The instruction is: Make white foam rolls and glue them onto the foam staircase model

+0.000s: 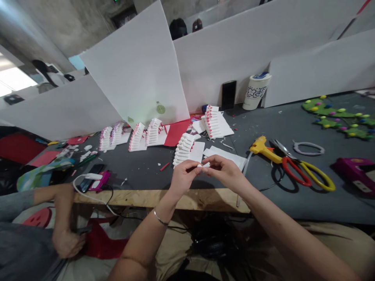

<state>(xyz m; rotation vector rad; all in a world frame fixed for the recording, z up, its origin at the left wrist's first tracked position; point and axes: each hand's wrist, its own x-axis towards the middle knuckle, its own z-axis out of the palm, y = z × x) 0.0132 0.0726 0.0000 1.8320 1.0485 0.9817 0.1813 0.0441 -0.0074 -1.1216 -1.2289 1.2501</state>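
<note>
My left hand [184, 176] and my right hand [225, 171] meet over the front of the dark table, fingertips pinched together. Between them is a small white rolled piece [206, 165], its far details too small to make out. Just behind the hands stands a white card with a row of white rolls [182, 150], some showing red ends. Part of that card is hidden by my fingers. White sheets [231, 157] lie beyond my right hand.
Similar rolls with red tips [211, 121] stand behind. At right lie a yellow glue gun [265, 149], scissors [297, 171], a grey ring [308, 148] and a purple device [356, 175]. A paper cup [255, 91] and phone [228, 95] stand behind. A co-worker's hand [68, 244] is at left.
</note>
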